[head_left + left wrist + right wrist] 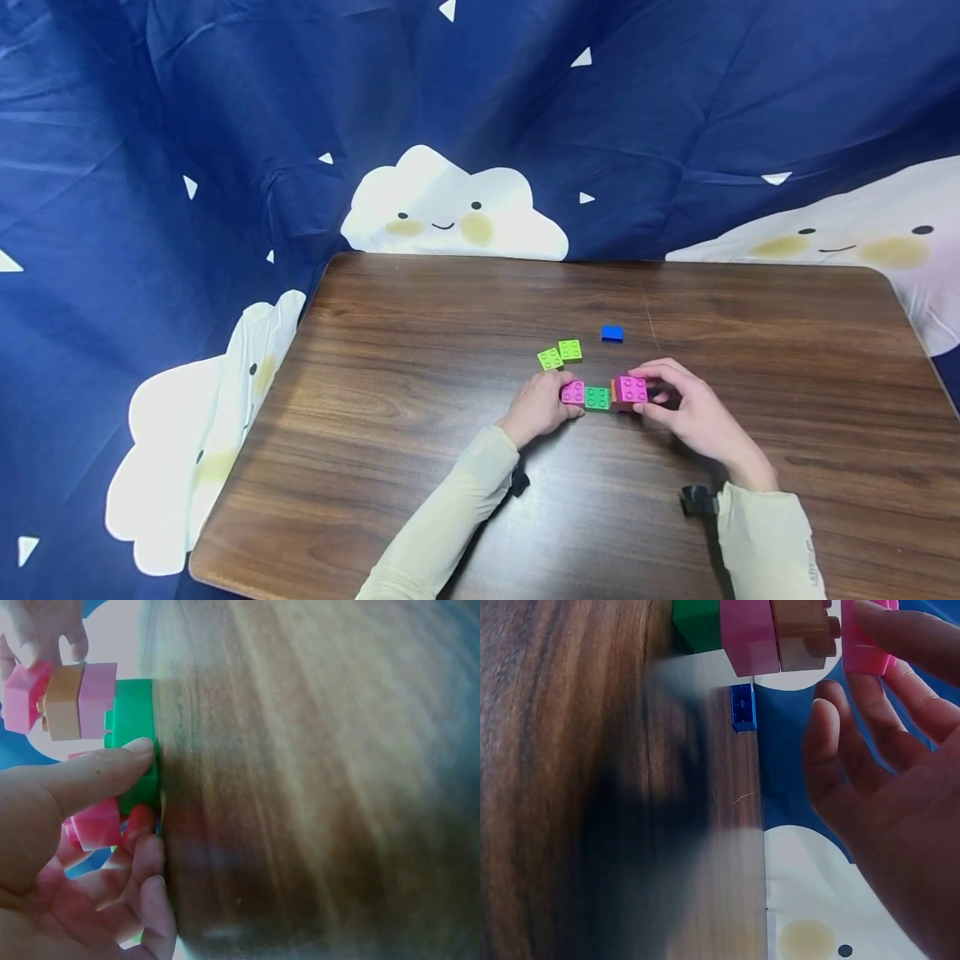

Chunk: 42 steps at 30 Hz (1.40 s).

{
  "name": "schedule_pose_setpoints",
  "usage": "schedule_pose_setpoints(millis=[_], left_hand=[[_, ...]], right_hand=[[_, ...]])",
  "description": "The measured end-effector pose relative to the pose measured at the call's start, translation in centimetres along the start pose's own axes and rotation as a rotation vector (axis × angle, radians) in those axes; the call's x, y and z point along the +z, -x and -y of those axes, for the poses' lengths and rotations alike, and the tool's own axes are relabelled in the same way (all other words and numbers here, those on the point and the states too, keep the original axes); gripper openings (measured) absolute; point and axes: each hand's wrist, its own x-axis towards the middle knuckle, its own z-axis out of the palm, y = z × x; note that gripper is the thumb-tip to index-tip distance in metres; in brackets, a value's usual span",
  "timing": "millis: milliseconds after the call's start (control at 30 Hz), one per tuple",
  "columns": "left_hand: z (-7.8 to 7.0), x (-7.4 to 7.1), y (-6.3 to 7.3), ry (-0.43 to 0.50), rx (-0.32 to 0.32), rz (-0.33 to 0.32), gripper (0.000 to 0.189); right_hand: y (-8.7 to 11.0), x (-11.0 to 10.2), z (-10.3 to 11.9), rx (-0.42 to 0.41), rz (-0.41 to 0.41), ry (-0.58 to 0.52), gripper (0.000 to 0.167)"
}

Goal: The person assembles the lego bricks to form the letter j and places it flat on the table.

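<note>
My left hand [536, 408] grips a low row of toy building bricks on the table. In the left wrist view its thumb lies across the green brick [135, 705], beside a pink brick [97, 825] mounted on it. Farther along the green brick stands another pink brick [97, 701], topped by an orange brick [64, 701]. A bright pink brick [632, 388] is pinched between the thumb and fingers of my right hand [693, 412]. In the right wrist view a narrow gap separates this pink brick [859, 658] from the studs of the orange brick [802, 634].
Two lime green bricks [570, 350] lie just beyond my left hand. Farther back is a small blue brick [612, 333]. The wooden table [412, 333] ends at a blue curtain [600, 108] printed with clouds.
</note>
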Motion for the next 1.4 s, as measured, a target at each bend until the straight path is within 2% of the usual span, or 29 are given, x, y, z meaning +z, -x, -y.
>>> schedule_pose_setpoints(millis=[467,933,1100,1400], left_hand=[[0.1,0.1,0.0,0.010,-0.005,-0.010,0.037],[0.1,0.2,-0.1,0.022,-0.006,-0.009,0.036],[0.1,0.2,-0.2,0.017,-0.007,-0.008,0.036],[0.2,0.3,-0.2,0.013,0.000,-0.004,0.037]], right_hand=[[-0.4,0.5,0.0,-0.003,-0.020,0.033,0.035],[-0.5,0.2,0.5,-0.060,-0.032,0.127,0.036],[-0.6,0.0,0.9,-0.052,0.001,0.173,0.037],[-1.0,-0.2,1.8,0.011,0.066,0.202,0.042]])
